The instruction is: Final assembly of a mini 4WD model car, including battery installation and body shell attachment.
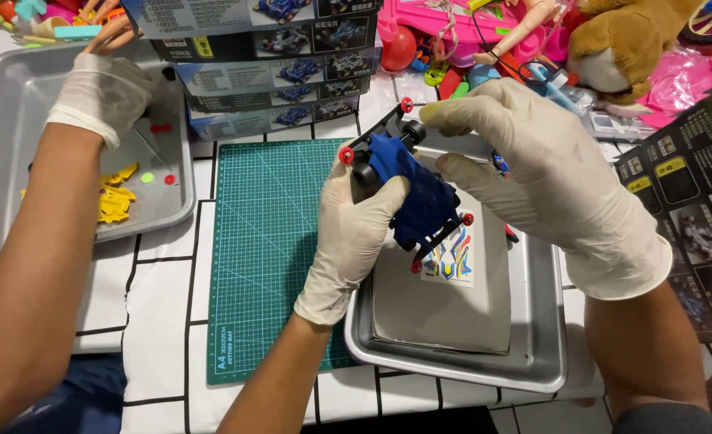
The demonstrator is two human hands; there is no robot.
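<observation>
A blue toy race car [422, 199] with black chassis, black wheels and small red rollers at its corners is held above a metal tray [537, 354]. My left hand [354, 235], in a white glove, grips the car from the left side and underneath. My right hand [542, 173], also gloved, comes from the right, with its fingertips pinching at the car's far end by a black wheel [413, 130]. Under the car, a grey sheet with a colourful sticker sheet [451, 259] lies in the tray.
A green cutting mat [266, 241] lies left of the tray. Another person's gloved hand [102, 92] rests in a second metal tray [10, 104] holding yellow parts [116, 198]. Stacked model boxes [275, 76], toys, a plush animal [629, 40] and a printed leaflet [693, 209] crowd the back and right.
</observation>
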